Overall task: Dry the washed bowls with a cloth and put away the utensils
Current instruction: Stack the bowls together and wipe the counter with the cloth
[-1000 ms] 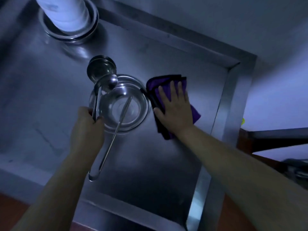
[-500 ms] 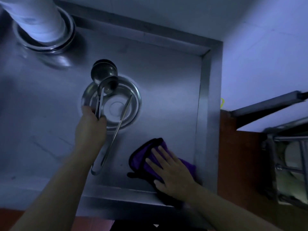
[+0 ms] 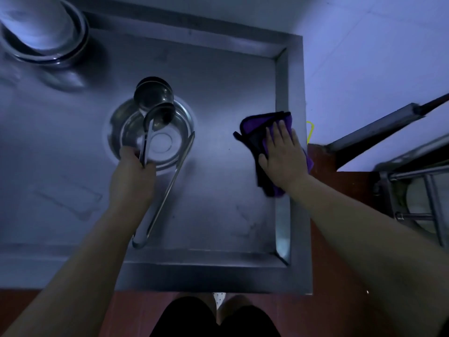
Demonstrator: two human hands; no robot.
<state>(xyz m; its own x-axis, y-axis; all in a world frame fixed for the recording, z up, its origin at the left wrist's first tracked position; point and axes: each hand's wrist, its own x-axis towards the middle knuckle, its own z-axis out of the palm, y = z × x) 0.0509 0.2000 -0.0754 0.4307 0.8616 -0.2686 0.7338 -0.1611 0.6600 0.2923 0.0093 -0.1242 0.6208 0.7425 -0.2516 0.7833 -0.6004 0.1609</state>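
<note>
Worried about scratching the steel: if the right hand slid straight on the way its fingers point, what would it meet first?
Likely only the purple cloth under the right hand, then bare steel counter toward the raised back rim; depth is uncertain.

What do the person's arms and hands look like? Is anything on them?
Both arms are bare right up to the edge of the picture: no sleeves show. The left hand and the right hand wear no gloves, and no rings, watch or bracelet can be seen in the dim light.
</note>
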